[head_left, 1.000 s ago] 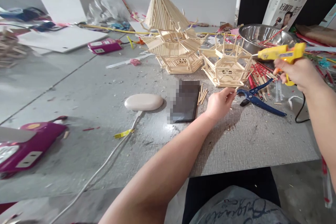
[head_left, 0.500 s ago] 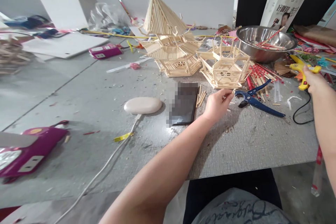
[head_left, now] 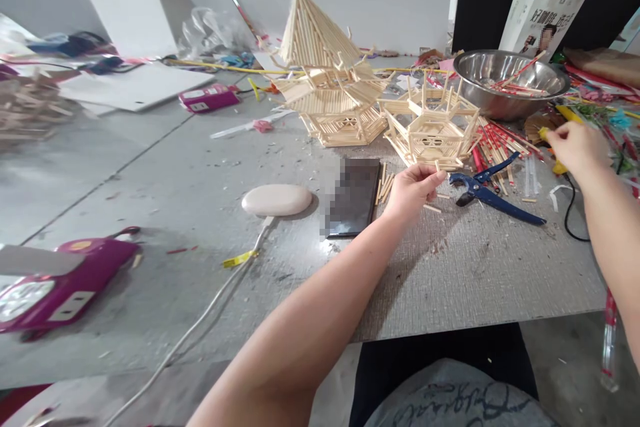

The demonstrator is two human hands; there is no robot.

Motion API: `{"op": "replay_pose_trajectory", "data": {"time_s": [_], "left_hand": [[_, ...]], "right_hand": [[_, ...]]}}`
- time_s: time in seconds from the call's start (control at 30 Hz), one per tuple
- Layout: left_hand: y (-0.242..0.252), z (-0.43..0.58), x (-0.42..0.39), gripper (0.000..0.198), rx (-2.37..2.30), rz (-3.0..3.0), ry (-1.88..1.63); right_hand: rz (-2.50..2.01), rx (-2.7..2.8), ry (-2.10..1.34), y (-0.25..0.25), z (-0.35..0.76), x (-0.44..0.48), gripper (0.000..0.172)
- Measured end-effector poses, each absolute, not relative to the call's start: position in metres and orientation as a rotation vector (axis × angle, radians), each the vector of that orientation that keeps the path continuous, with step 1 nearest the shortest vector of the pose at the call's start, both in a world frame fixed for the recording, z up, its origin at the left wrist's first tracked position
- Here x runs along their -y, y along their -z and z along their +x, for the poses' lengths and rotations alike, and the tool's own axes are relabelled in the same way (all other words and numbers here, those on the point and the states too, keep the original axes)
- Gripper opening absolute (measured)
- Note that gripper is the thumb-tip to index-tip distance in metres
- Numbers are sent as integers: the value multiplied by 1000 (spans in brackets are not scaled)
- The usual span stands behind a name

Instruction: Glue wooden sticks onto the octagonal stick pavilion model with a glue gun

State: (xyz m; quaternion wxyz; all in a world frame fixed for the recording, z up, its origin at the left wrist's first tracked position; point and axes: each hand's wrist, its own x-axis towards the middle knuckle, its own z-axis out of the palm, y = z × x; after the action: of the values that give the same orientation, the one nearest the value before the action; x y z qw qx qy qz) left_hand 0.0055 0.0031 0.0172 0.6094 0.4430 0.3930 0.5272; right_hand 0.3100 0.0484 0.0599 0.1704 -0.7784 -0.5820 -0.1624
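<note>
My left hand point(head_left: 411, 192) is closed in a pinch on a short wooden stick point(head_left: 437, 165), just in front of the smaller open stick frame point(head_left: 433, 123). To the right, my right hand point(head_left: 580, 149) is closed around a yellow glue gun point(head_left: 560, 167). The hand covers most of its body, and a black cord hangs down from it. Between my hands lie blue-handled pliers point(head_left: 493, 193) on the table. Behind my left hand a taller stick pagoda point(head_left: 340, 97) with a pointed roof stands beside the smaller frame.
A dark phone point(head_left: 353, 200) lies left of my left hand, with loose short sticks point(head_left: 385, 185) along its edge. Red-tipped sticks point(head_left: 500, 143) lie before a steel bowl point(head_left: 510, 80). A pale oval device point(head_left: 277, 200) trails a cable. Purple power strips point(head_left: 90, 283) stand left.
My right hand has moved left with the glue gun and turned, now hiding most of it. My left hand keeps its place by the smaller frame, its stick more visible. The view has shifted slightly.
</note>
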Motion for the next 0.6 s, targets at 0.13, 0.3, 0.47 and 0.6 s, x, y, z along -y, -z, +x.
{"op": "replay_pose_trajectory", "data": {"time_s": [0.13, 0.3, 0.47, 0.6], "left_hand": [[-20, 8, 0, 28, -873, 923, -1220], [-25, 9, 3, 31, -870, 836, -1214], [-25, 9, 4, 31, -865, 831, -1249], [-26, 11, 7, 33, -842, 797, -1274]], "right_hand": [[-1626, 1873, 214, -62, 223, -14, 16], [-1306, 2092, -66, -47, 154, 15, 13], [-1351, 2063, -87, -44, 140, 17, 14], [-1338, 2088, -60, -44, 138, 15, 20]]}}
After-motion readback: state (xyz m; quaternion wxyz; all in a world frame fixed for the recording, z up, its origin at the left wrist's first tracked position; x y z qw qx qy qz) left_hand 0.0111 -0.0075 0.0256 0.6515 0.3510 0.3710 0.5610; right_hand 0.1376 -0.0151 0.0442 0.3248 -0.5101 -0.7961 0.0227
